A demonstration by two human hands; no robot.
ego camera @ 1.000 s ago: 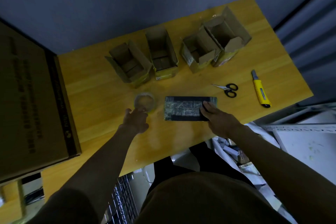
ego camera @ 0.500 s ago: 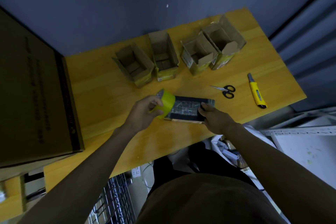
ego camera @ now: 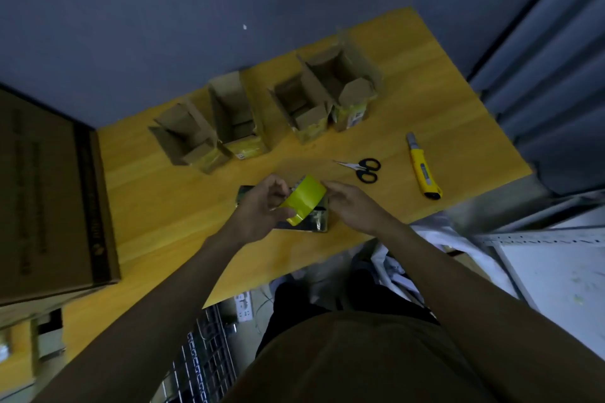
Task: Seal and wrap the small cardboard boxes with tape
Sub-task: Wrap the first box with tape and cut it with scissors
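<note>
A yellow roll of tape point(ego camera: 303, 201) is held above the table's front middle. My left hand point(ego camera: 262, 208) grips the roll from the left with curled fingers. My right hand point(ego camera: 352, 206) touches the roll's right side with its fingertips. Under the roll lies a flat dark wrapped box point(ego camera: 316, 222), mostly hidden by the hands and tape. Several small open cardboard boxes stand in a row at the back: one at the left point(ego camera: 186, 137), one beside it point(ego camera: 235, 118), and a pair at the right point(ego camera: 304, 108) point(ego camera: 347, 85).
Black-handled scissors point(ego camera: 363, 168) and a yellow utility knife point(ego camera: 423, 170) lie right of the hands on the wooden table point(ego camera: 157, 193). A large cardboard carton point(ego camera: 49, 193) fills the table's left end. A wire rack and a power strip sit below the front edge.
My left hand lifted the tape roll off the table and carried it over the dark box. My right hand left the box's right end and rose to the roll.
</note>
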